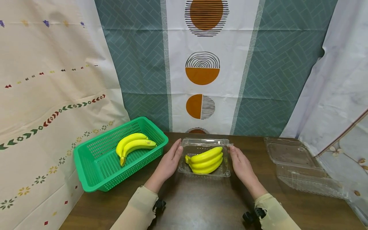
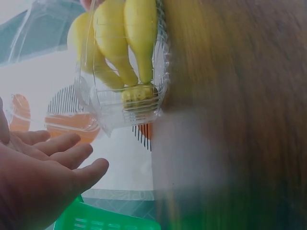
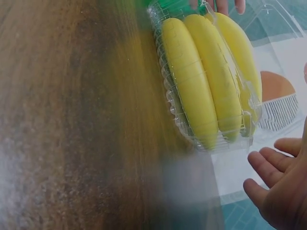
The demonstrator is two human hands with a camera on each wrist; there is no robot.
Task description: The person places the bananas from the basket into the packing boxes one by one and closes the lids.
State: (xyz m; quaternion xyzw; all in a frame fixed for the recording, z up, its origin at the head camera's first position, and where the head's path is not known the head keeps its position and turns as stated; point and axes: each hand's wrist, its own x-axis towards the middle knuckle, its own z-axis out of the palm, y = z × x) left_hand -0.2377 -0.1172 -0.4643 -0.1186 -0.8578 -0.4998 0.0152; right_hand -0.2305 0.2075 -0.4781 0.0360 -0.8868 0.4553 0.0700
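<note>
I've got the green basket [image 1: 129,172] far left with bananas [image 1: 138,145] inside, then the left hand [image 1: 169,159], fingers extended, grasping nothing. Clear plastic box [image 1: 185,169] sits mid-table between the hands, banana bunch [image 1: 205,162] in it; right hand [image 1: 241,163] just beside, fingers also loose, then an open clear container [image 1: 293,155] far right.
</note>
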